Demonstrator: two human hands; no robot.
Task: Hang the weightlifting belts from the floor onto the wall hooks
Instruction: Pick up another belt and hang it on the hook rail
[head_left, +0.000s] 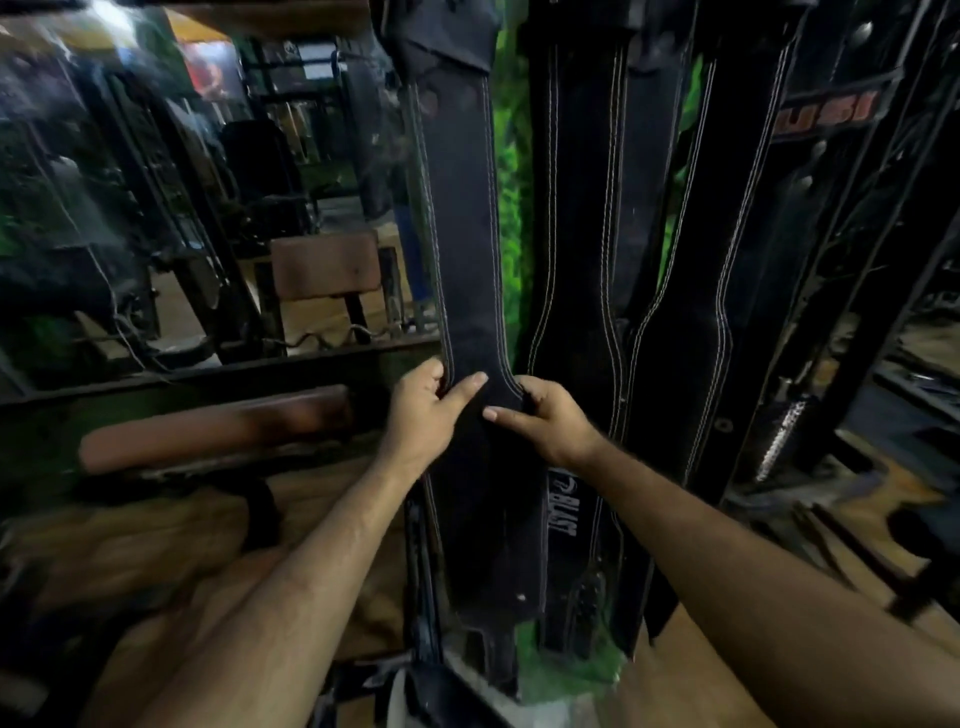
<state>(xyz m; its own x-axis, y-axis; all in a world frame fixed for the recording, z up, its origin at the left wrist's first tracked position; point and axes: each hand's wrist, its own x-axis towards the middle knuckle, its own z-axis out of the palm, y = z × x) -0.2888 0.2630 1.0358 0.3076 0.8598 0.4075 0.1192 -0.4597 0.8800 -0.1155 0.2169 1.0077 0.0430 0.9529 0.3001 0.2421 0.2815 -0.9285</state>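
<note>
Both hands are gripping one black belt (467, 291) at its narrow waist: the left hand (421, 410) is pinching the left edge, the right hand (550, 421) the right edge. The belt is being held upright against the wall, beside other belts (691, 291) already hanging there. Hanging appears almost done; next, a check that it is caught, then release. The hook itself is being hidden above the frame, and blur is obscuring the mirror (156, 208) beyond.

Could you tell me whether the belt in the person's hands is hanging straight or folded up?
Hanging straight: the belt runs full length down the wall, gripped at its edges by the left hand and right hand.
</note>
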